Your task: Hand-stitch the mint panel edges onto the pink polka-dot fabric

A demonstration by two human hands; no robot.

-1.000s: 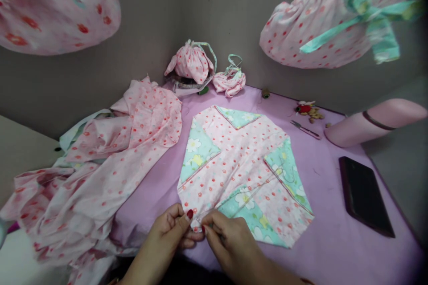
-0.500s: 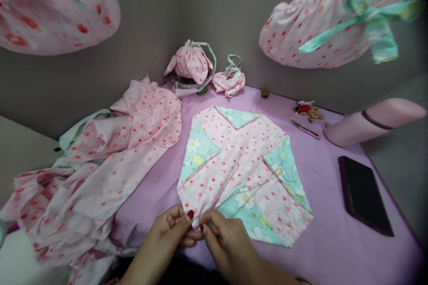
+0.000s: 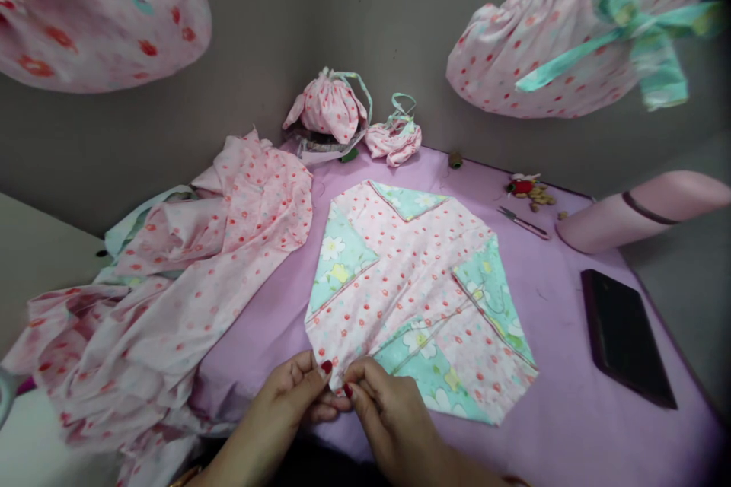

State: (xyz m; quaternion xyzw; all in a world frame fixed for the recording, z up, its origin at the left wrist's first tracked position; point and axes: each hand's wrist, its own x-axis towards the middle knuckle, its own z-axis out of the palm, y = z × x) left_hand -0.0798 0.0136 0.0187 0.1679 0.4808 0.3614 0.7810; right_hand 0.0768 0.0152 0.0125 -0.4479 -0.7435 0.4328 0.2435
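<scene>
A pink floral fabric piece [image 3: 411, 266] lies spread before me, its corners folded into mint-green flowered triangles. My left hand [image 3: 305, 392] is closed on its near-left edge, thumb on top and fingers curled underneath. Right beside it, my right hand [image 3: 394, 411] is closed in a pinch at the same edge, its thumb and forefinger almost touching the left hand's fingertips. Whatever small thing sits in that pinch is hidden. A thin loose thread [image 3: 451, 316] runs across the fabric from the right triangle toward my right hand.
Crumpled pink floral cloth [image 3: 228, 228] is heaped on the left. Small drawstring bags [image 3: 328, 106] stand at the back, and a bow-tied bag [image 3: 548, 61] hangs at upper right. Thread snips [image 3: 522, 223], a pink bottle [image 3: 605, 221] and a black phone [image 3: 625, 338] lie along the right side.
Both hands stay at the near-left edge with almost the same grip. The whole view shifts very slightly; the fabric keeps its place on the table.
</scene>
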